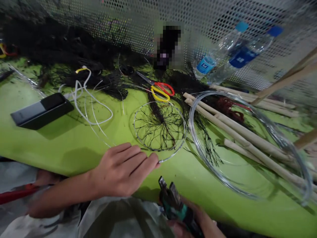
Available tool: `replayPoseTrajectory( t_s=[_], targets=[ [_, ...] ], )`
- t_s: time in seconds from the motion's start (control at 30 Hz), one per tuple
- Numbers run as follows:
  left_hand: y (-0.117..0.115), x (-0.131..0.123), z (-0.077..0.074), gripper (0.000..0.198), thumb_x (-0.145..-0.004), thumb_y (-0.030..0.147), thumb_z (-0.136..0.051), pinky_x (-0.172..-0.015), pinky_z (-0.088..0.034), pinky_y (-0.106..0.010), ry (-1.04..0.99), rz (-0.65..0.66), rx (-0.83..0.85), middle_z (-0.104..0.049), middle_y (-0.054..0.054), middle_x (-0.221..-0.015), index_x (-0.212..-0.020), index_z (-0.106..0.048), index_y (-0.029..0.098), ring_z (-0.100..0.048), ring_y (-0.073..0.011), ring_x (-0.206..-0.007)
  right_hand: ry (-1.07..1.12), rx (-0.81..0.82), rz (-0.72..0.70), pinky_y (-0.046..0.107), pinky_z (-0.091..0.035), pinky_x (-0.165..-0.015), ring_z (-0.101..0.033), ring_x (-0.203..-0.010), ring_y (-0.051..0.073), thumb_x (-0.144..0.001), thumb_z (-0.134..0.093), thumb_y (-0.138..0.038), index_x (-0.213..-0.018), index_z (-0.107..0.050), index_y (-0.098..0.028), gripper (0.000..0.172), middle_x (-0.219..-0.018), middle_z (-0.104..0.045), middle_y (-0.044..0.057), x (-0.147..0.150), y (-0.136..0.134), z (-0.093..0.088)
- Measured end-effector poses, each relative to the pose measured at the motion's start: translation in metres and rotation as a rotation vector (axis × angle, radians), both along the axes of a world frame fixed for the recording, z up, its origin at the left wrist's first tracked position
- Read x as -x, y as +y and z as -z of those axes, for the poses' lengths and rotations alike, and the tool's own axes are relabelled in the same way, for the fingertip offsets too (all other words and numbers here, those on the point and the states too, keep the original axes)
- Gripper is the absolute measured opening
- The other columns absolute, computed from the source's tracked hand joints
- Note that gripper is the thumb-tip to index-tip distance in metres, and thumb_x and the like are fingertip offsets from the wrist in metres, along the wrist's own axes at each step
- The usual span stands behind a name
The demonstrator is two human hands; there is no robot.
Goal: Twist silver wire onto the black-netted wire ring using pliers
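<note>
I see the left hand [121,170] lying flat on the green desk [61,145], palm down, fingers close together and holding nothing. Its fingertips touch the near edge of a small wire ring [159,127] with black thread woven across it like a web. I think the hand rests there so the ring does not slide. The right hand [188,226] is low at the desk's edge, closed around the green handles of pliers [173,196]. Their tips point up at the ring, just beside it, maybe ready for its loose wire end. Red and yellow scissors [160,90] lie behind the ring, near a heap of black thread [61,46]. A big coil of wire [193,138] lies to the right over some bamboo sticks [237,130], close enough to reach. A black power bank [41,110] with a white cable [81,99] sits off to the left, out of the way, and two water bottles [223,49] lean on the holey wall at the back.
</note>
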State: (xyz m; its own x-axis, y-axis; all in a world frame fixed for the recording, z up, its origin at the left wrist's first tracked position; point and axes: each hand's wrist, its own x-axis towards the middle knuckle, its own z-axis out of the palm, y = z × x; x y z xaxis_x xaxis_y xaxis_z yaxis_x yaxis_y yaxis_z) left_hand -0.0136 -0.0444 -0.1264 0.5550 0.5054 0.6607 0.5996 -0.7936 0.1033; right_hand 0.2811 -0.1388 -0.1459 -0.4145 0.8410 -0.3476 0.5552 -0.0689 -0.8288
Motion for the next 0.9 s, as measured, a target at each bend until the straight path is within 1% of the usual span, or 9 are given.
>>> replayPoseTrajectory(
  t_s=[0.1, 0.23, 0.33, 0.4, 0.43, 0.53, 0.63, 0.73, 0.9],
  targets=[
    [-0.001, 0.003, -0.008, 0.015, -0.094, 0.013, -0.07, -0.058, -0.041, -0.032, -0.043, -0.013, 0.02, -0.068, -0.001, -0.073, -0.108, -0.065, 0.009, -0.058, -0.0139, -0.062, -0.007, -0.077, 0.017, 0.058, -0.058, -0.107, -0.065, -0.129, 0.043, -0.087, -0.075, -0.048, -0.142, -0.064, -0.034, 0.058, -0.135, -0.071, 0.009, 0.002, -0.003, 0.012],
    [0.005, 0.009, -0.035, 0.008, -0.098, 0.012, -0.063, -0.061, -0.047, -0.03, -0.085, -0.055, 0.0, -0.07, -0.002, -0.075, -0.106, -0.064, 0.013, -0.061, -0.0139, -0.064, 0.013, -0.242, 0.126, 0.058, -0.06, -0.105, -0.064, -0.132, 0.041, -0.093, -0.07, -0.047, -0.151, -0.053, -0.035, 0.062, -0.145, -0.065, 0.01, 0.011, -0.001, 0.014],
    [0.017, 0.011, -0.057, 0.006, -0.102, 0.013, -0.058, -0.06, -0.047, -0.028, -0.115, -0.083, -0.05, -0.068, -0.001, -0.073, -0.102, -0.063, 0.013, -0.06, -0.0125, -0.062, 0.034, -0.367, 0.195, 0.059, -0.056, -0.11, -0.061, -0.137, 0.037, -0.1, -0.063, -0.043, -0.158, -0.041, -0.038, 0.062, -0.152, -0.06, 0.01, 0.034, 0.02, 0.008],
    [0.023, 0.012, -0.067, 0.006, -0.102, 0.014, -0.058, -0.057, -0.044, -0.027, -0.144, -0.102, -0.122, -0.066, 0.001, -0.069, -0.101, -0.064, 0.013, -0.058, -0.0115, -0.06, 0.08, -0.482, 0.225, 0.06, -0.054, -0.111, -0.06, -0.138, 0.035, -0.103, -0.059, -0.042, -0.16, -0.034, -0.038, 0.063, -0.154, -0.057, 0.011, 0.055, 0.041, 0.004],
    [0.026, 0.012, -0.07, 0.006, -0.102, 0.014, -0.058, -0.057, -0.044, -0.026, -0.158, -0.111, -0.154, -0.066, 0.001, -0.069, -0.101, -0.064, 0.014, -0.058, -0.0112, -0.059, 0.114, -0.562, 0.234, 0.06, -0.053, -0.112, -0.06, -0.138, 0.035, -0.103, -0.057, -0.043, -0.16, -0.035, -0.036, 0.061, -0.154, -0.056, 0.013, 0.065, 0.052, 0.001],
    [0.029, 0.012, -0.069, 0.007, -0.102, 0.015, -0.057, -0.057, -0.045, -0.026, -0.189, -0.122, -0.19, -0.068, 0.0, -0.071, -0.102, -0.064, 0.014, -0.061, -0.0115, -0.06, 0.17, -0.66, 0.215, 0.057, -0.053, -0.112, -0.062, -0.132, 0.035, -0.103, -0.056, -0.041, -0.155, -0.043, -0.03, 0.054, -0.149, -0.058, 0.016, 0.09, 0.081, -0.003],
    [0.026, 0.013, -0.062, 0.006, -0.101, 0.014, -0.058, -0.058, -0.045, -0.027, -0.216, -0.091, -0.163, -0.069, -0.001, -0.073, -0.101, -0.064, 0.013, -0.062, -0.0124, -0.061, 0.199, -0.657, 0.198, 0.053, -0.057, -0.105, -0.068, -0.12, 0.032, -0.103, -0.056, -0.035, -0.151, -0.045, -0.029, 0.05, -0.138, -0.063, 0.015, 0.102, 0.097, -0.003],
    [0.021, 0.015, -0.057, 0.005, -0.1, 0.013, -0.059, -0.059, -0.045, -0.027, -0.236, -0.055, -0.136, -0.068, -0.002, -0.073, -0.102, -0.063, 0.012, -0.061, -0.0125, -0.061, 0.191, -0.712, 0.172, 0.048, -0.059, -0.098, -0.068, -0.115, 0.03, -0.101, -0.057, -0.03, -0.15, -0.044, -0.028, 0.052, -0.134, -0.063, 0.014, 0.104, 0.103, 0.001],
    [0.018, 0.02, -0.052, 0.006, -0.099, 0.013, -0.057, -0.059, -0.044, -0.028, -0.237, 0.007, -0.063, -0.069, -0.002, -0.074, -0.101, -0.063, 0.014, -0.06, -0.0133, -0.061, 0.129, -0.849, 0.129, 0.045, -0.06, -0.096, -0.064, -0.122, 0.031, -0.094, -0.06, -0.023, -0.15, -0.041, -0.025, 0.059, -0.137, -0.06, 0.015, 0.104, 0.104, 0.008]
  ],
)
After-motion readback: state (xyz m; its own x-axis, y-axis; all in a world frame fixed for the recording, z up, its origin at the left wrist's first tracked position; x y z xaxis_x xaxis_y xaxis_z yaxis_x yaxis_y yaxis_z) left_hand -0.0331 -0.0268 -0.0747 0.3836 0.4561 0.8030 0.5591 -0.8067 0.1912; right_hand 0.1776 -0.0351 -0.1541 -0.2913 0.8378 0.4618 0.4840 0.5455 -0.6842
